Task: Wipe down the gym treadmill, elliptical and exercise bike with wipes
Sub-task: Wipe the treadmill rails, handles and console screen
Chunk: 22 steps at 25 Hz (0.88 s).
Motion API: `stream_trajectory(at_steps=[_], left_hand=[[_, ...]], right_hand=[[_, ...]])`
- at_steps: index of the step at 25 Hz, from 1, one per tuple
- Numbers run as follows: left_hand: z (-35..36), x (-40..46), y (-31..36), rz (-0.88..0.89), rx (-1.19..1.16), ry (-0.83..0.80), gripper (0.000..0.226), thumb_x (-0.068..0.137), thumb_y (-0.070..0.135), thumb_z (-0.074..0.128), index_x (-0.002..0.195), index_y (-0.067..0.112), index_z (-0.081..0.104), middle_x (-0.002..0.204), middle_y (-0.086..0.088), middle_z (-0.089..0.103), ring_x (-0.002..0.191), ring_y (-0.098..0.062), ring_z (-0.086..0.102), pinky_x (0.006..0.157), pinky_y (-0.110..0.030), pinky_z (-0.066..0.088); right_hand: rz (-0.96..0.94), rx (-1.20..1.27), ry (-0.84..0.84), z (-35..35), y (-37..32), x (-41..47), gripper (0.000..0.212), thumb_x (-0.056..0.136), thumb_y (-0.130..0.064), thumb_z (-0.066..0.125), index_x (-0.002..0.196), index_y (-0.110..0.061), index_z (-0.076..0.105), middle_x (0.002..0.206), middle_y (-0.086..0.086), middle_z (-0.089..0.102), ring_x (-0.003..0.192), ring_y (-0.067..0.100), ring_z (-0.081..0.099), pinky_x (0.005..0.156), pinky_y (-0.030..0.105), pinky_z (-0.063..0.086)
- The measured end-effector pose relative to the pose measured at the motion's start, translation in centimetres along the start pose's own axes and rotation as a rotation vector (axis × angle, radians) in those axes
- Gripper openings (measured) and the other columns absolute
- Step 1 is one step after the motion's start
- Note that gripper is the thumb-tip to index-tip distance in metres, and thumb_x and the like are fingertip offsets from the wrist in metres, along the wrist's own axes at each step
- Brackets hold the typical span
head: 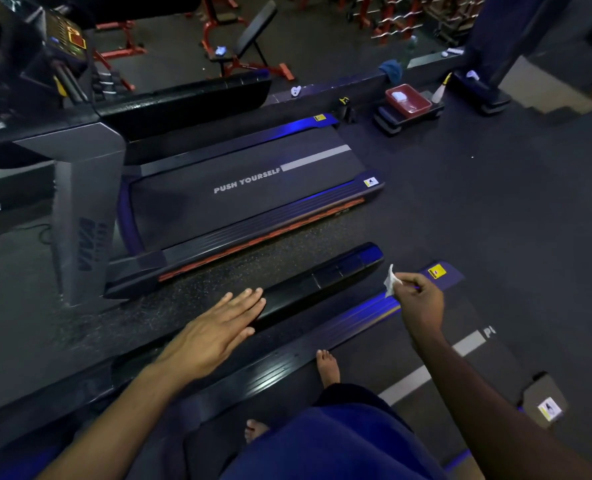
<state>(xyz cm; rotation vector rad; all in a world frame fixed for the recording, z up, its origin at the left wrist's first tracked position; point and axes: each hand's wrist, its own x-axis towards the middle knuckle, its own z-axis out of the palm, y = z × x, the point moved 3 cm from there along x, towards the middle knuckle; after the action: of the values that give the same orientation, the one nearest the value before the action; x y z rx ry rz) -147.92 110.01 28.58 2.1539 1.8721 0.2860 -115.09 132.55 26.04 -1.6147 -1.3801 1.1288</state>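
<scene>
While the flat, open left hand steadies on the treadmill handrail, the right hand pinches a crumpled wipe, seemingly ready to wipe.

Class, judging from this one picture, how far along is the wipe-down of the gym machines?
Done: nothing shows as finished; no surface looks visibly wiped. In hand: the right hand pinches a small white wipe above the near treadmill, while the left hand rests flat on its black handrail. Left: the second treadmill; no elliptical or bike is in view.
</scene>
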Motion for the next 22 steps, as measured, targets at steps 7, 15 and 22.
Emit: stream_trajectory(at_steps=[7,15,22], left_hand=[[0.4,-0.6,-1.6,0.163,0.12,-0.079,0.058,0.111,0.043,0.026,0.162,0.018,0.018,0.17,0.0,0.013,0.156,-0.013,0.013,0.125,-0.042,0.025],[1.2,-0.9,-1.8,0.163,0.249,-0.006,0.057,0.109,0.035,0.031,0.16,0.012,0.025,0.169,-0.003,0.019,0.155,-0.016,0.02,0.125,-0.037,0.022],[0.2,-0.6,-0.2,0.158,0.297,-0.04,0.057,0.107,0.027,0.035,0.158,0.004,0.027,0.168,-0.008,0.021,0.155,-0.02,0.021,0.125,-0.038,0.02]], right_hand=[[-0.094,-0.032,0.064,2.2,1.1,-2.5,0.008,0.081,-0.01,0.066,0.088,-0.01,0.07,0.085,0.011,0.072,0.079,0.02,0.068,0.076,0.036,0.054],[0.046,0.297,0.333,11.5,2.8,-3.2,0.018,0.076,-0.012,0.053,0.079,-0.03,0.054,0.088,0.013,0.064,0.077,0.017,0.057,0.076,0.041,0.049],[0.032,0.455,0.076,17.3,4.1,-13.4,0.027,0.085,0.01,0.06,0.088,-0.016,0.061,0.098,0.003,0.059,0.082,0.0,0.059,0.072,0.007,0.044]])
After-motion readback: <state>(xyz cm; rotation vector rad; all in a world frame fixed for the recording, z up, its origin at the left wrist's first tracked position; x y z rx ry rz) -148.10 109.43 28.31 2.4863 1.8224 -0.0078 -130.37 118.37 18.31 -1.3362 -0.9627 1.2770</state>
